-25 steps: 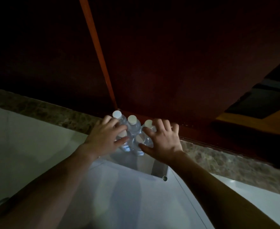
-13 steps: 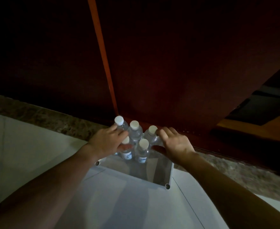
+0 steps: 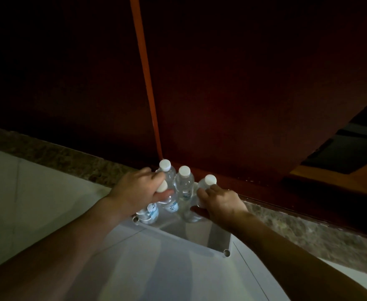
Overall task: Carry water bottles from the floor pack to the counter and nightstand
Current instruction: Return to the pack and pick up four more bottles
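Observation:
Several clear water bottles with white caps stand in an open white crate (image 3: 219,236) on the floor, against a dark red wooden panel. My left hand (image 3: 138,191) is closed round the neck of a front-left bottle (image 3: 170,205), whose cap pokes out between finger and thumb. My right hand (image 3: 220,202) is closed over a front-right bottle (image 3: 190,215) and hides its cap. A rear-right bottle's cap (image 3: 210,179) shows just beyond those fingertips. The middle bottle (image 3: 184,184) and the rear-left bottle (image 3: 165,168) stand untouched.
The dark red wooden panel (image 3: 232,94) with an orange vertical strip (image 3: 145,72) rises right behind the crate. A brown stone border (image 3: 54,153) runs along its base. Pale floor tiles (image 3: 26,203) lie to the left, and a dim opening (image 3: 351,153) shows at the far right.
My left hand has tightened round a front bottle's neck. My right hand has shifted left and down onto the front-right bottle, covering its cap. The view has drawn a little closer.

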